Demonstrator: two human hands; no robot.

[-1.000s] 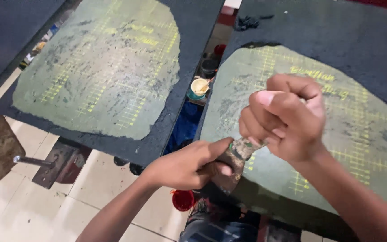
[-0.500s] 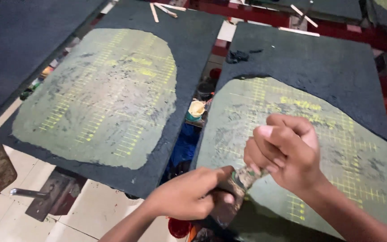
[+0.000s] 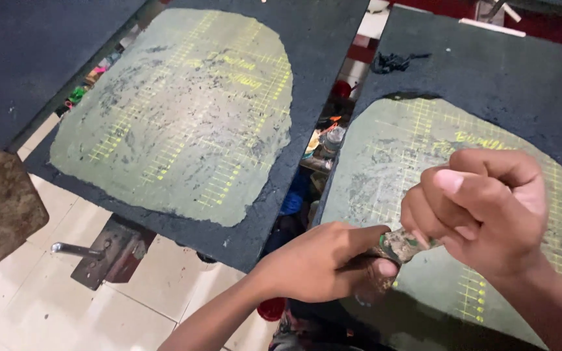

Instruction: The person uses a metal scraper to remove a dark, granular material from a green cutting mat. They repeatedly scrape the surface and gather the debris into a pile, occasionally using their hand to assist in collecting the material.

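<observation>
Fingers [image 3: 450, 195] of the right hand [image 3: 482, 211] were clenched in a fist round the upper end of a small paint-caked tool handle [image 3: 403, 244]; thumb lay across the top. Left hand [image 3: 323, 263] was closed on the lower end of the same piece, thumb pressed along it. Both hands gripped it from opposite ends, just above the near edge of the right pallet board [image 3: 489, 84]. What was at the lower tip was hidden by the left hand; couldn't tell.

Step, as I read it: working the tool between both hands, twisting or pulling something at its end, not yet applied to the board. Any next move would call for a firm counter-grip and keeping the grimy tip off the gridded patch.

Surface: two dark flat boards side by side, each carrying a worn grey-green patch [image 3: 183, 117] with yellow grid lines, scuffed with black flecks. The right board had a small black clump [image 3: 395, 62] near its far edge.

Room: the gap between boards showed clutter below, small pots and containers [image 3: 330, 143], blurred. A red cup [image 3: 271, 309] sat low by the left wrist. Floor was pale tile [image 3: 27, 305]; a rusty brown plate [image 3: 1, 208] at far left, and a metal bracket with bolt [image 3: 95, 250] under the left board.
</observation>
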